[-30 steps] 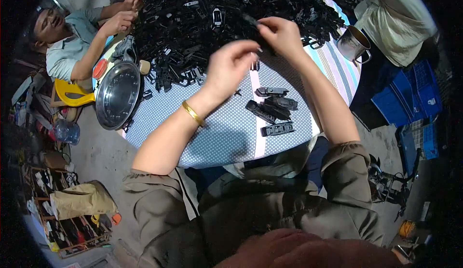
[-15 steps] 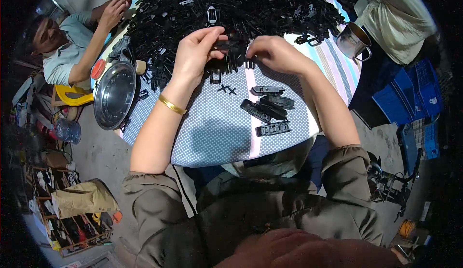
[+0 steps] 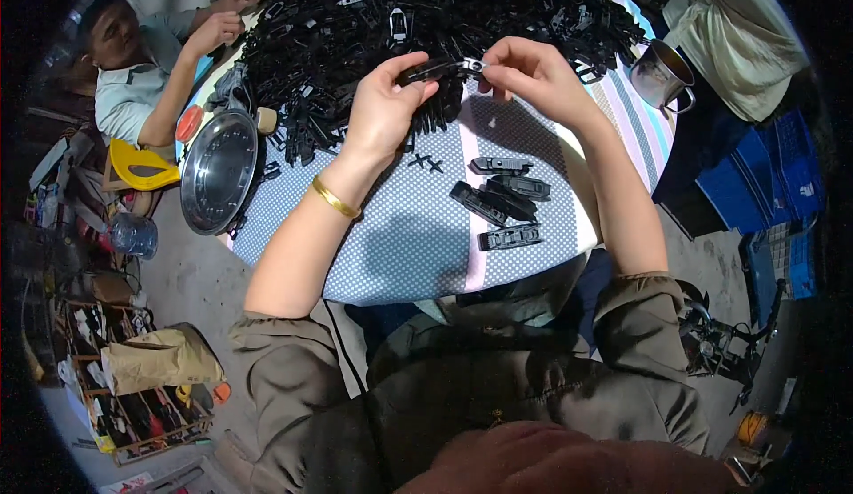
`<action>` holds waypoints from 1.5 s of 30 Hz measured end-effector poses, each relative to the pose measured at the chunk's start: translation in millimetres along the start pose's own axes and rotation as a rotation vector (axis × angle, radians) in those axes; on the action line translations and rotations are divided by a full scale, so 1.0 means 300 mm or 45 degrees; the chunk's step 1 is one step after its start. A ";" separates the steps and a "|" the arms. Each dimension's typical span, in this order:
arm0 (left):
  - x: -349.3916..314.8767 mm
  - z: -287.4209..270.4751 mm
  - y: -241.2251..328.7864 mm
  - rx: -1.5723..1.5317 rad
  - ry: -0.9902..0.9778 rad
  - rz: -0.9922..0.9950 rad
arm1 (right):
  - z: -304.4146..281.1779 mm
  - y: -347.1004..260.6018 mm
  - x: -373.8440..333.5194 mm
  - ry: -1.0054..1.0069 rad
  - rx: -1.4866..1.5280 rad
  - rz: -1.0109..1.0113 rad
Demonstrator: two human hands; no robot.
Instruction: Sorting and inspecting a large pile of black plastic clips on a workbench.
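My left hand (image 3: 387,107), a gold bangle on its wrist, grips a long black plastic part (image 3: 430,71) over the near edge of a big heap of black plastic parts (image 3: 426,5). The fingers of my right hand (image 3: 537,78) pinch a small shiny dark piece (image 3: 472,65) against that part's right end. Whether the two are joined, I cannot tell. Below my right hand, several black elongated plastic parts (image 3: 508,236) lie loosely grouped on the patterned tablecloth (image 3: 400,263). Two small X-shaped black pieces (image 3: 426,163) rest to the left of them.
A round metal basin (image 3: 218,172) sits at the table's left edge, beside a red-lidded jar (image 3: 189,124). On the right edge stands a metal mug (image 3: 662,76). Another person (image 3: 133,76) sits at the far left, hands near the heap. Blue crates (image 3: 755,183) are on the floor at right.
My right hand has risen from the cloth and come up to the part in my left hand with a small piece. The other person's hands have shifted by the heap.
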State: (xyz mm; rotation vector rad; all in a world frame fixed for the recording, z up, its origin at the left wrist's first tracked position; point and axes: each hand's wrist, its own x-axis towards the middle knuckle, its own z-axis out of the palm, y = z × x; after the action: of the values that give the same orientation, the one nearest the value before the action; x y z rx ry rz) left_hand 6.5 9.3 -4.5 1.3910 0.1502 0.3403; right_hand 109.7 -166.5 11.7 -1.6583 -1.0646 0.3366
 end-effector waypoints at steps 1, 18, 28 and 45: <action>0.001 -0.003 -0.011 0.218 -0.014 0.097 | 0.014 -0.006 -0.001 0.004 0.099 0.012; -0.024 0.042 -0.028 0.240 -0.147 0.013 | 0.102 0.021 -0.013 0.332 -0.444 -0.146; -0.025 0.045 -0.051 -0.023 -0.251 -0.123 | 0.102 0.028 -0.020 0.332 -0.936 -0.463; -0.020 0.045 -0.020 -0.090 -0.314 -0.269 | -0.294 0.195 -0.025 0.387 -1.337 0.353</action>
State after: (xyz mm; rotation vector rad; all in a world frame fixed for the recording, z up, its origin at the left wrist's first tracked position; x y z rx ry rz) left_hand 5.8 -6.0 -8.7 1.3218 0.0801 -0.0027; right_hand 193.2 -228.6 -9.1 -2.6867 -0.8004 -0.3803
